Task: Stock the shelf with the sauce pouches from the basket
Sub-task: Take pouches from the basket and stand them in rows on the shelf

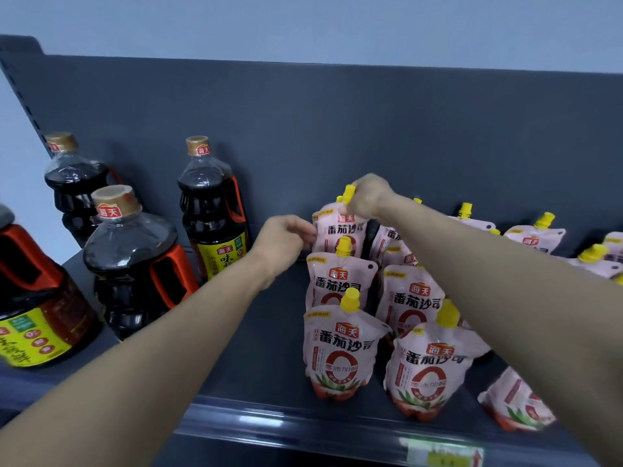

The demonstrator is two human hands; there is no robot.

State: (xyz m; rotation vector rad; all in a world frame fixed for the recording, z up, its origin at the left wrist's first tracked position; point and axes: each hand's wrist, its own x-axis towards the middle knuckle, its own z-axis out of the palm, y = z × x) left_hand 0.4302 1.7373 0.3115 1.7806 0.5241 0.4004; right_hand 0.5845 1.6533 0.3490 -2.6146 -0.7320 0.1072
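Item: pink stand-up sauce pouch with yellow screw cap (340, 230), centre of frame, at the rear of a row on the dark grey metal shelf (263, 365). My right hand (369, 197) pinches its cap. My left hand (283, 242) pinches its left edge, probably to square it upright behind two matching pouches (340, 352). Dark soy sauce bottles with orange handles (212, 210) stand at left. Basket not in view.

pink sauce pouches (338, 352) with yellow caps, upright on the dark shelf (266, 348)
two rows run back from the shelf's front edge. at the shelf's back panel you hold the rear pouch (337, 227) of the left row, right hand (367, 197) pinching its cap, left hand (283, 241) gripping its side edge.
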